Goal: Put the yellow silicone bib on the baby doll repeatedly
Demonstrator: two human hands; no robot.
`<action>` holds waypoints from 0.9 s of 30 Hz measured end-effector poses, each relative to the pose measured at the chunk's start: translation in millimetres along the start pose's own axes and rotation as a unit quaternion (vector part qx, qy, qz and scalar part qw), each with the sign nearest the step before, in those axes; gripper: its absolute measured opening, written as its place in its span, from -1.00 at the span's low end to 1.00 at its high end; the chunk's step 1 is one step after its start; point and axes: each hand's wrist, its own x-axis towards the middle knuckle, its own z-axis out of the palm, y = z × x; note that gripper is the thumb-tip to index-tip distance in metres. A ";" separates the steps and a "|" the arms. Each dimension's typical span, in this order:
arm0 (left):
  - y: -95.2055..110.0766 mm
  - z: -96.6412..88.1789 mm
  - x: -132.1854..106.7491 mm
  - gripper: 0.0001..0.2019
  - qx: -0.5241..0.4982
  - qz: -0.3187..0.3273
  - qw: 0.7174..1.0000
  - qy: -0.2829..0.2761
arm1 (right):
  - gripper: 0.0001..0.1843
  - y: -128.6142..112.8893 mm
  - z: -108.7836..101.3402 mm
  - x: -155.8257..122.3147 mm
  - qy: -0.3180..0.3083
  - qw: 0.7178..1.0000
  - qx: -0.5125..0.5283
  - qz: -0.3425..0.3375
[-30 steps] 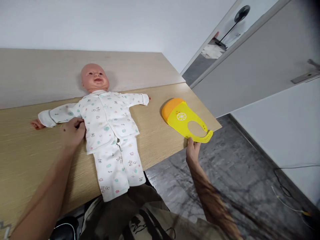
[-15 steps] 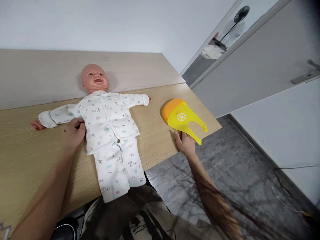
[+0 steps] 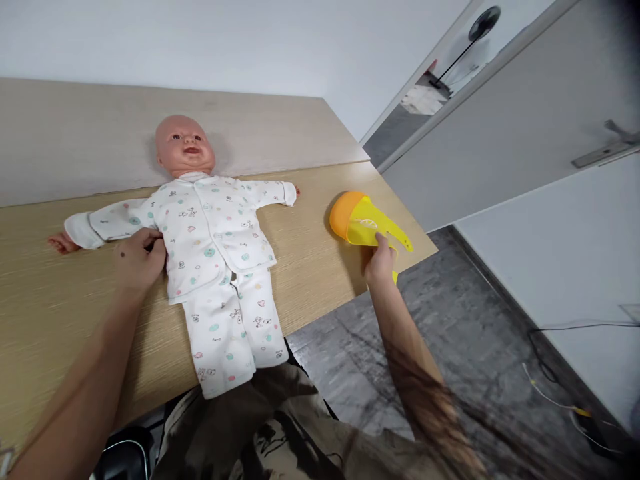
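Observation:
A baby doll (image 3: 210,233) in white printed pyjamas lies on its back on the wooden table (image 3: 60,300), arms spread, legs hanging over the front edge. My left hand (image 3: 136,257) rests with curled fingers against the doll's side, under its right sleeve. A yellow silicone bib with an orange pocket (image 3: 363,223) is near the table's right corner. My right hand (image 3: 380,262) grips the bib's near strap and tilts it up off the table.
A pale wall panel (image 3: 90,133) runs behind the table. To the right stands an open grey door (image 3: 525,120) with a lever handle, and a fan stands beyond the doorway. Cables (image 3: 555,393) lie on the dark marbled floor by the wall.
My right hand came from the table's edge onto the bib's strap, closed on it and lifted it, so the bib now tilts up. My left hand stays at the doll's side.

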 end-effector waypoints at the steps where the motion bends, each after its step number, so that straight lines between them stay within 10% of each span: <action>1: -0.8 0.2 0.2 -0.63 0.006 0.001 1.000 0.002 | -0.82 -4.4 3.3 0.7 0.014 0.998 0.065 0.013; 15: 3.0 -0.2 1.3 -0.72 -0.026 -0.026 0.999 0.017 | -0.65 -19.1 -1.5 14.8 -0.072 0.936 0.327 0.110; 27: 33.2 -15.4 -0.6 -0.87 -0.229 -0.073 0.958 0.159 | -0.49 -110.3 11.8 -20.8 -0.185 0.929 0.320 -0.001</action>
